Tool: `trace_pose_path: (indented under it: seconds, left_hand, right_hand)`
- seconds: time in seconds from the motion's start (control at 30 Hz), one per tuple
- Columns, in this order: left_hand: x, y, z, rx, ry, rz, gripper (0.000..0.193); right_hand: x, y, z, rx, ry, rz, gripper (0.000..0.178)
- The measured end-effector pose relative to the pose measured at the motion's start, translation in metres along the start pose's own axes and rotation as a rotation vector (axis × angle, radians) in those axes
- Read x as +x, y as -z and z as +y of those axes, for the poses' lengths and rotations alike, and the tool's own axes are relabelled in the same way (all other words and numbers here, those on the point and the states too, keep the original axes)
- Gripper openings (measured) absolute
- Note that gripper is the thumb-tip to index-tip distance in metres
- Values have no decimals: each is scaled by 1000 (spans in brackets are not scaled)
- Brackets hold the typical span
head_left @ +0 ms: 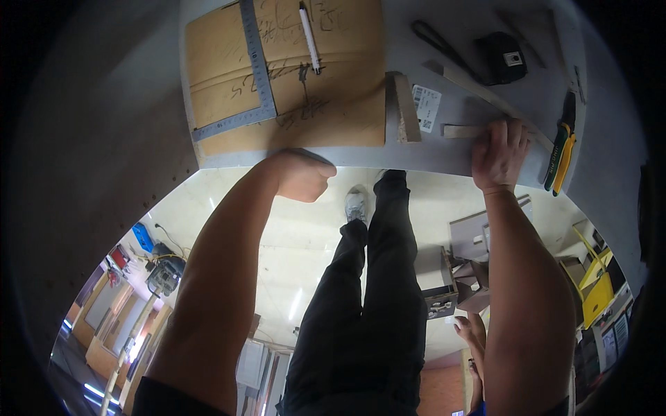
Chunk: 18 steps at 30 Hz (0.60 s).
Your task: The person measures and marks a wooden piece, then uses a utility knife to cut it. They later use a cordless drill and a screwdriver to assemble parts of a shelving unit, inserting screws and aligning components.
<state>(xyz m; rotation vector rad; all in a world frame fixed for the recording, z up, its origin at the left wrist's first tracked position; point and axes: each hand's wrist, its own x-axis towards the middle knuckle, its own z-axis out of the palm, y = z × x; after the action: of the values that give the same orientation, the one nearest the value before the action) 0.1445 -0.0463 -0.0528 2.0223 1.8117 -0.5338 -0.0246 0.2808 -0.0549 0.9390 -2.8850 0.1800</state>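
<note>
At the near edge of a grey worktable, two bare hands are caught in the head view among tools and loose parts. The left hand is curled just nearer than a cardboard sheet; whether its fingers hold anything cannot be told. To its right, the right hand bends its fingers over the tabletop at the right end of a short strip, though a grip on it cannot be confirmed. Farther off, a long strip slants across, with a narrow block to the left and pliers to the right. Handwritten marks already cover parts of the cardboard, where a metal square and a pen lie unheld, suggesting some marking is done. Strips and block show no visible join, so work on them looks unfinished; how much remains is unclear.
</note>
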Motion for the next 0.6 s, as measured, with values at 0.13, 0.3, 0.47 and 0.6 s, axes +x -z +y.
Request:
trace_pose_path:
  seconds: [0.13,0.3,0.47,0.6]
  left_hand:
    - [4,-4,2,-7,13,37,20]
    - [2,0,-1,-19,1,5,20]
    - [2,-3,1,-23,13,40,20]
    - [2,-2,1,-23,5,33,19]
  right_hand:
    - [-2,-1,1,10,7,-5,18]
    - [0,2,-1,7,20,21,18]
    - [1,5,-4,35,11,10,11]
    - [0,3,-1,21,47,45,15]
